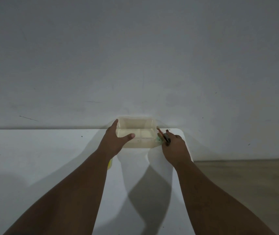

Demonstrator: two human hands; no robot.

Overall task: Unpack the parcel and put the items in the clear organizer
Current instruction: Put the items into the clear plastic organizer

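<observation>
The clear organizer [145, 128] stands at the far edge of the white table [33, 158], against the wall, with inner dividers faintly visible. My left hand [114, 140] grips its left wall, fingers outside and thumb across the front rim. My right hand [175, 148] is closed on a small bundle of thin stick-like items [162, 135], brownish and dark, held just at the organizer's right side. Their exact kind is too dim to tell. No parcel is in view.
A yellow object [110, 164] peeks out from under my left forearm. The table's right edge [188, 150] ends beside my right hand, with wooden floor [245, 184] beyond. A plain grey wall [135, 56] rises directly behind the organizer.
</observation>
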